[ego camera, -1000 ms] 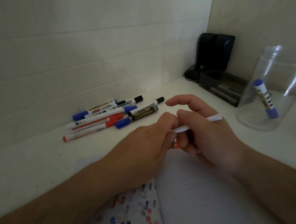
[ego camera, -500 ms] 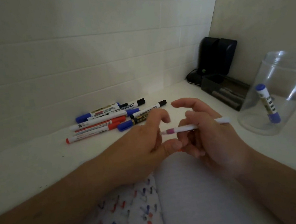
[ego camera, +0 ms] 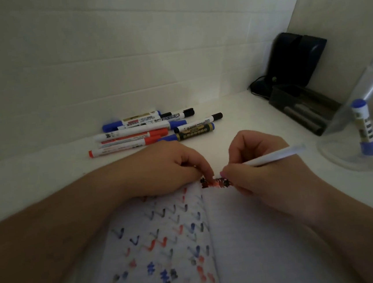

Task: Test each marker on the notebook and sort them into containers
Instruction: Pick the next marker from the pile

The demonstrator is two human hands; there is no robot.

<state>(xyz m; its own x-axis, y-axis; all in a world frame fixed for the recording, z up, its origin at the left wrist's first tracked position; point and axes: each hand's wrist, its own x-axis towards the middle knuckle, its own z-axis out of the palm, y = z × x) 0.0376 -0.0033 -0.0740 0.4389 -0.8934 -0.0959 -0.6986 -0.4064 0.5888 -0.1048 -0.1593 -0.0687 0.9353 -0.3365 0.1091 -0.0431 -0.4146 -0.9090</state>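
Note:
My right hand [ego camera: 267, 172] grips a thin white marker [ego camera: 274, 155] like a pen. Its tip is down on the top edge of the open notebook [ego camera: 260, 237], beside a row of red and black scribbles [ego camera: 217, 182]. My left hand [ego camera: 165, 166] rests at the notebook's top edge with its fingers curled, one fingertip touching the page. The cap it pulled off is hidden inside those fingers. The left page [ego camera: 158, 236] is covered in red, blue and black test marks. Several capped markers [ego camera: 152, 131] lie in a pile by the back wall.
A clear plastic container [ego camera: 344, 161] stands at the right with one blue-capped marker [ego camera: 365, 129] leaning inside. A dark tray [ego camera: 301, 108] and a black device [ego camera: 296, 58] with a cable fill the back right corner. White walls close the back and right sides.
The left hand pulled the cap off the white marker. Both hands then dropped to the notebook's top edge, and the marker's tip now touches the page.

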